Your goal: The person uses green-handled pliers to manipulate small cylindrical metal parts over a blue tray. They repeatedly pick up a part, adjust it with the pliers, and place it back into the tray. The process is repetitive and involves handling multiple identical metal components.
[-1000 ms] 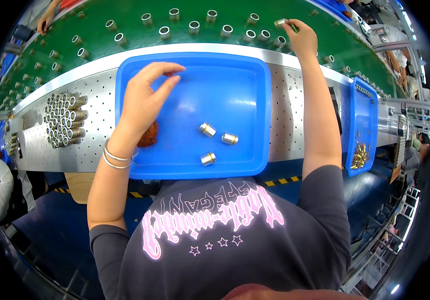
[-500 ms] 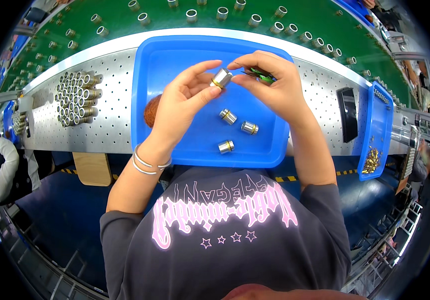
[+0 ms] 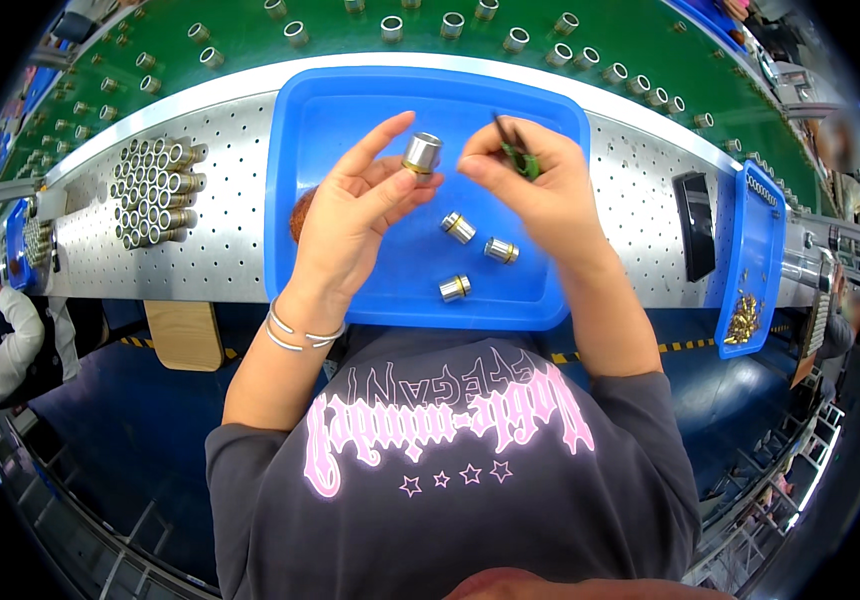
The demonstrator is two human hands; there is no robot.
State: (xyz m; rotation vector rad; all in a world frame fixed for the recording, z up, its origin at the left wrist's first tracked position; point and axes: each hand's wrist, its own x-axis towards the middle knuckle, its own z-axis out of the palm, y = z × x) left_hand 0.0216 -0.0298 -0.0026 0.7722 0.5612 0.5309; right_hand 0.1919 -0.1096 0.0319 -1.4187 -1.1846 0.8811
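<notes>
My left hand point(image 3: 355, 210) holds a short silver metal sleeve point(image 3: 424, 149) with a brass-coloured band at its lower end, gripped between thumb and fingers above a blue tray point(image 3: 295, 110). Facing it, my right hand point(image 3: 542, 185) is closed around a small hand tool point(image 3: 524, 160) with green grips and dark narrow ends, its ends pointing up and away from the sleeve. Its kind is partly hidden by the fingers. Thumb and forefinger of that hand are close to the sleeve but apart from it. Several similar banded sleeves point(image 3: 501, 250) lie on their sides in the tray.
Left of the tray, a cluster of metal sleeves point(image 3: 155, 195) stands on the perforated metal table point(image 3: 230, 200). A brown rough object point(image 3: 302, 212) is partly behind my left wrist. To the right are a black phone-like slab point(image 3: 693, 225) and a blue bin point(image 3: 735, 345) with brass pieces. Beyond runs a green belt point(image 3: 340, 40) bearing sleeves.
My hands have drawn apart a little. The sleeve has turned more upright and shifted left and slightly down. The tool has swung to point upward.
</notes>
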